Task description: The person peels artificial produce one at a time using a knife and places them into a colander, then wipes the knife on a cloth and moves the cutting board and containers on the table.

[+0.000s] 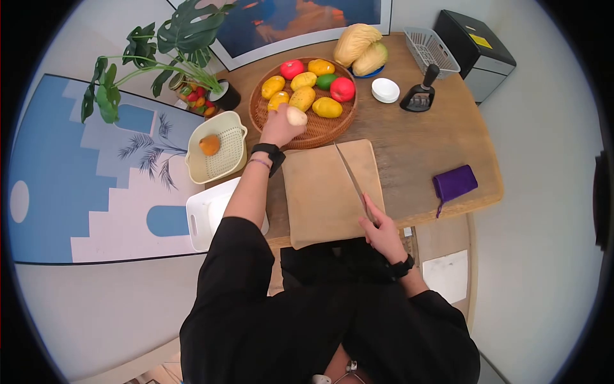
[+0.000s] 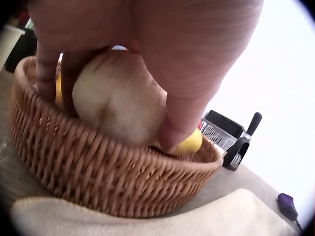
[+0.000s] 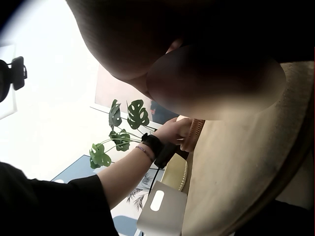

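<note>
My left hand (image 1: 281, 131) reaches into the near side of a round wicker basket (image 1: 323, 129) and grips a pale, round potato (image 1: 296, 116) between thumb and fingers. The left wrist view shows the potato (image 2: 115, 101) close up, whitish with a brown spot, level with the basket's rim. Around it in the basket lie several yellow fruits (image 1: 327, 107), two red ones (image 1: 343, 89) and a green one (image 1: 326, 81). Over the right part of a tan cutting board (image 1: 323, 205), my right hand (image 1: 384, 237) holds a knife (image 1: 350, 169) by its handle, blade pointing toward the basket.
Left of the board stand a cream colander (image 1: 238, 150) holding an orange-brown fruit (image 1: 209, 145), and a white bin (image 1: 198, 224). Farther right are a white bowl (image 1: 385, 90), a black utensil holder (image 1: 419, 97) and a purple pouch (image 1: 455, 183). A potted plant (image 1: 225, 96) stands behind.
</note>
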Motion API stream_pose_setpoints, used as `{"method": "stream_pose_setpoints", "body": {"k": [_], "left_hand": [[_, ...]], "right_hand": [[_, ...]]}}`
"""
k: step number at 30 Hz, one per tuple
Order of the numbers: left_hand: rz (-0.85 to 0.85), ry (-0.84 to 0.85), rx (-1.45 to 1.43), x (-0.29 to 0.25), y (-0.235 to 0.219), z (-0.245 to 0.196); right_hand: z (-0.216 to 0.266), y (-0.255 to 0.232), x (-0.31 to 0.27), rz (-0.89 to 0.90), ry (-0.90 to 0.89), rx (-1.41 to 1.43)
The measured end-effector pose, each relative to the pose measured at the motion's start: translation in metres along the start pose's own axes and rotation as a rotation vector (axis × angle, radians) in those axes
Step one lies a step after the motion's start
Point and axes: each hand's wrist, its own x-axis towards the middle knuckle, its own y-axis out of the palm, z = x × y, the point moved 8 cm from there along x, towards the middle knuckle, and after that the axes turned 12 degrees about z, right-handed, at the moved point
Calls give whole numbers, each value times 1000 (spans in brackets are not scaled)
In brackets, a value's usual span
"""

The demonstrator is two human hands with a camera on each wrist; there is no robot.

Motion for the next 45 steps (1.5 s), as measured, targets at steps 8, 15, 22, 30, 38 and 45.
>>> {"method": "stream_pose_setpoints", "body": {"k": [8,15,22,30,38,45], "left_hand": [[-45,123,-517,-127,20,-73],[83,108,-984,-197,115,-57],[407,68,-1481,-219,161,-62],[85,161,-1204,-216,157,-49],[98,134,-1148,-218,158,-50],[171,150,-1180,-214,167,-42]], "right_hand": [[-12,2,-4,75,50,90],[-5,11,-5,144,50,34],[-1,35,0,172,6,-54],[19,40,2,174,3,-386],[20,29,-6,51,-111,-782],[26,32,-12,44,-153,-920]]}}
